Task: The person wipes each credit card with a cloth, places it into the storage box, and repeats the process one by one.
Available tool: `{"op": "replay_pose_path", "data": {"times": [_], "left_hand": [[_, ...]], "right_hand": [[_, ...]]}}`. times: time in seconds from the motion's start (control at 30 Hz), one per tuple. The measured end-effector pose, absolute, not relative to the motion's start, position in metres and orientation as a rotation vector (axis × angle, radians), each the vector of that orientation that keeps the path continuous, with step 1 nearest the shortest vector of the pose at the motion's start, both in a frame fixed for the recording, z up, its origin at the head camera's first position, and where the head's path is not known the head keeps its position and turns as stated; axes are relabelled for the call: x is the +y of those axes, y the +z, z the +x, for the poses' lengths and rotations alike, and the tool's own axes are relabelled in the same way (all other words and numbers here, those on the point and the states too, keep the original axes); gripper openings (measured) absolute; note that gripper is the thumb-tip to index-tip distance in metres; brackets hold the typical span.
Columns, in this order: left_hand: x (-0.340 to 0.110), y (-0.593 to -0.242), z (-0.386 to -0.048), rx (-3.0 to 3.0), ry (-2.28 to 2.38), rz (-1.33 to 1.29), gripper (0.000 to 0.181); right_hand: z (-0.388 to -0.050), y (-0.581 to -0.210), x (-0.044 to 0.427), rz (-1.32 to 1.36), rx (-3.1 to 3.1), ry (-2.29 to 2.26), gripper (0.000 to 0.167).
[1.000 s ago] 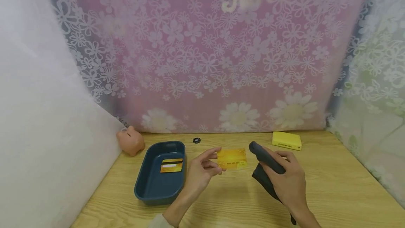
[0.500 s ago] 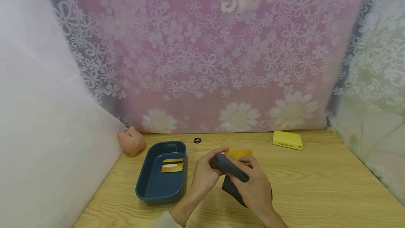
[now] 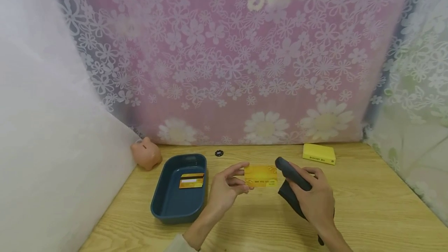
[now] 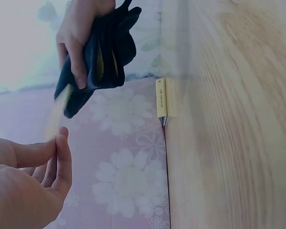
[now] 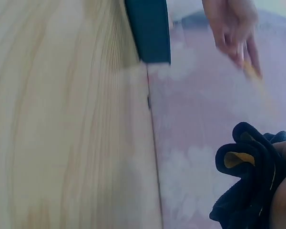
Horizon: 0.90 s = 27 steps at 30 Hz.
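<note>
A yellow bank card (image 3: 260, 176) is held out at its left edge by my left hand (image 3: 224, 189), pinched between thumb and fingers. To the right of it my right hand (image 3: 316, 199) grips a bunched dark cloth (image 3: 294, 176), whose loose end hangs below the hand. A small gap separates card and cloth. In the right wrist view, folds of the cloth (image 5: 250, 181) show a yellowish patch inside. The left wrist view has the card (image 4: 58, 112) blurred and nearly edge-on. A second card (image 3: 191, 181), stripe side up, lies in the blue tray (image 3: 164, 217).
Behind the tray to the left stands an orange piggy bank (image 3: 147, 154). A black poker chip (image 3: 219, 153) lies at the back of the wooden table (image 3: 367, 201). A yellow book (image 3: 319, 154) sits at the back right, near the flowered curtain (image 3: 224, 69).
Half a second ago the cloth was at my left hand, in front of the card. My right hand has since moved right with it, so the card is uncovered again.
</note>
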<state>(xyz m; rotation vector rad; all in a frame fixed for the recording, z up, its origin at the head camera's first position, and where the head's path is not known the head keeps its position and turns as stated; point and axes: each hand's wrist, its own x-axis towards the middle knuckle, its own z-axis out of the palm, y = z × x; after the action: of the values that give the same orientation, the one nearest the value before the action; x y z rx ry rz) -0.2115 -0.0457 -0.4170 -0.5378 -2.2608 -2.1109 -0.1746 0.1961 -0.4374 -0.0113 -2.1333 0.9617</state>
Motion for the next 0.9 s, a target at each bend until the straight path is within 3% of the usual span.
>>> {"op": "replay_pose_path", "data": {"times": [0.37,0.9], "left_hand": [[-0.053,-0.419,-0.213,-2.264,-2.083,-0.561,0.056],[-0.043,-0.424,-0.218,-2.270,-2.023,-0.581,0.056]], "right_hand": [[-0.179,-0.445,0.225,-0.110,-2.079,0.994,0.048],[-0.159,-0.436,0.137,0.428,-2.086,1.158,0.058]]}}
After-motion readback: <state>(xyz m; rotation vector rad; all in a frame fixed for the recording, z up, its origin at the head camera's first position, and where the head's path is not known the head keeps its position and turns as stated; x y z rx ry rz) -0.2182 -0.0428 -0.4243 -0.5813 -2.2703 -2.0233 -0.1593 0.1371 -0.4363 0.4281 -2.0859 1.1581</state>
